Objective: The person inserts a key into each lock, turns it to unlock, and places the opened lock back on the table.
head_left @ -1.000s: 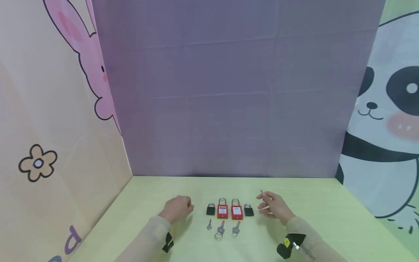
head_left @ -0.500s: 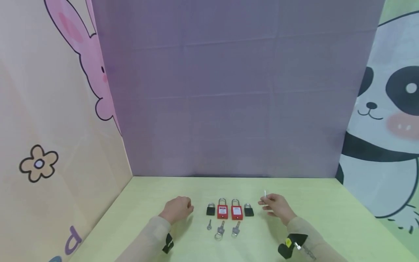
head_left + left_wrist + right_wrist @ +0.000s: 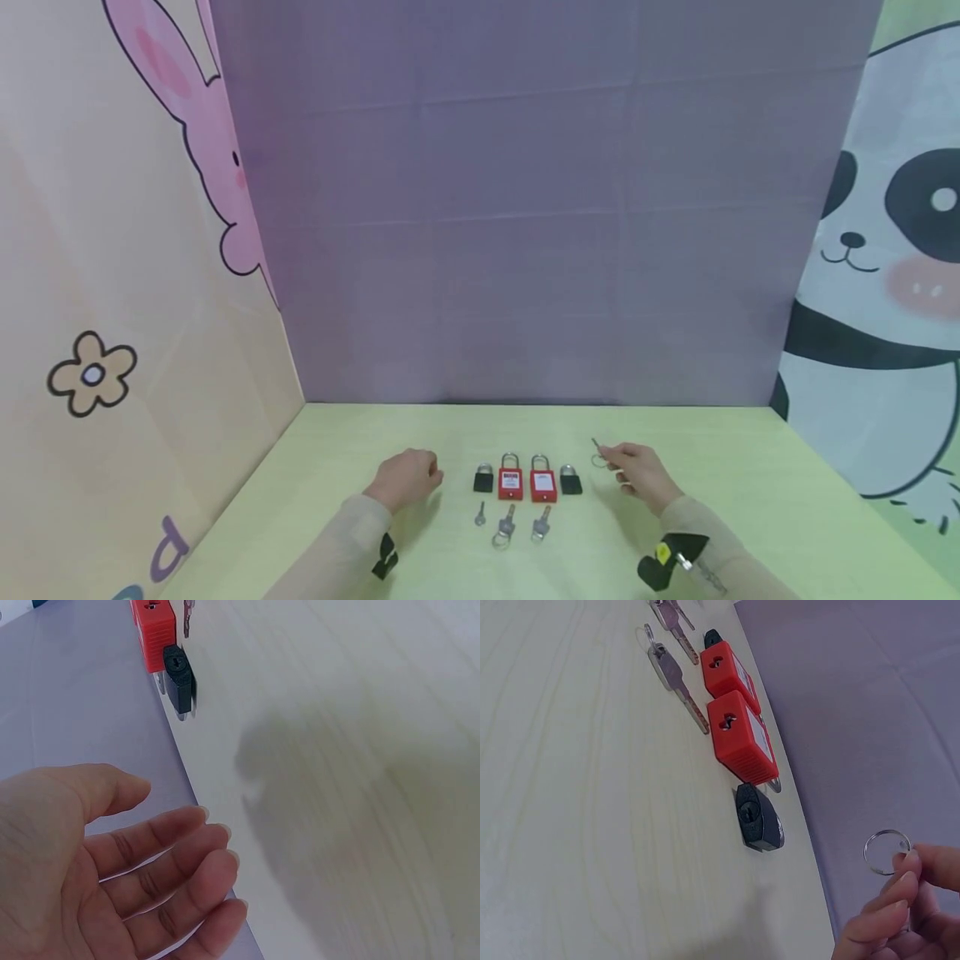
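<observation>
Left hand (image 3: 406,480) raised, fingers loosely curled; right hand (image 3: 639,476) near black padlock (image 3: 571,484), fingers pinching metal ring (image 3: 865,853).

Even, diffuse light, with a soft-edged shadow (image 3: 352,817) across the pale tabletop (image 3: 337,660) in the left wrist view

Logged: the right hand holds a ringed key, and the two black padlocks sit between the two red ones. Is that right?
Not the order: the head view shows the red padlocks between the black padlocks. The right hand does hold a ringed key.
</observation>
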### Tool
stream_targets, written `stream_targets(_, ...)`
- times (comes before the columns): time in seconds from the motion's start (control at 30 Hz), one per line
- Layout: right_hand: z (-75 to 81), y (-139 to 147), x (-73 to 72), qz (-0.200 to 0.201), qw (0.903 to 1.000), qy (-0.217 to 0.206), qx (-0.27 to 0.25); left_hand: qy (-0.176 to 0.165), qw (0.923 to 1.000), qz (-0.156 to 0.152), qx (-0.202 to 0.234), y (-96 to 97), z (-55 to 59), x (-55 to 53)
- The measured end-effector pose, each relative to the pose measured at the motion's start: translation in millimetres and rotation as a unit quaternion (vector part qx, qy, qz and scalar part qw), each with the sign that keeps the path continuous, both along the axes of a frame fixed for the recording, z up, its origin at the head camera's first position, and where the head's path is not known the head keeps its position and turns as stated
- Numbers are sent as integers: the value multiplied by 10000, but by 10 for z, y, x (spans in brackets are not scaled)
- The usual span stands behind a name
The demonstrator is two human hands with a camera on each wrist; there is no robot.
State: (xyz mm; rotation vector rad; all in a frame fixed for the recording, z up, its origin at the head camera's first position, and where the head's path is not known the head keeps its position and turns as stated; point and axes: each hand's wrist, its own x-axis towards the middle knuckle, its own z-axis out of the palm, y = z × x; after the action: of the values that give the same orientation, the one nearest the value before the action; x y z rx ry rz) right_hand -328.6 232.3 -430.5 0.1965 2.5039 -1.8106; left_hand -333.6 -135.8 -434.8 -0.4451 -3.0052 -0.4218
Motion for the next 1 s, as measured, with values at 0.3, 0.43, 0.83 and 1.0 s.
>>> stream_targets(0.3, -12, 6, -18, 4, 9998, -172, 64, -52, 10000, -45, 59, 1, -34, -16)
stream_targets(0.43, -32, 8, -24, 110, 9999, 17, 117, -42, 9999, -77, 82, -2, -35, -11)
stream_targets(0.83, -38, 3, -6, 440, 9985, 321, 17, -81, 9999, -64, 99, -6, -42, -10)
stream_targets(1.0, -15, -25, 0, 396, 9989, 255, 60, -68, 9999, -65, 96, -4, -28, -3)
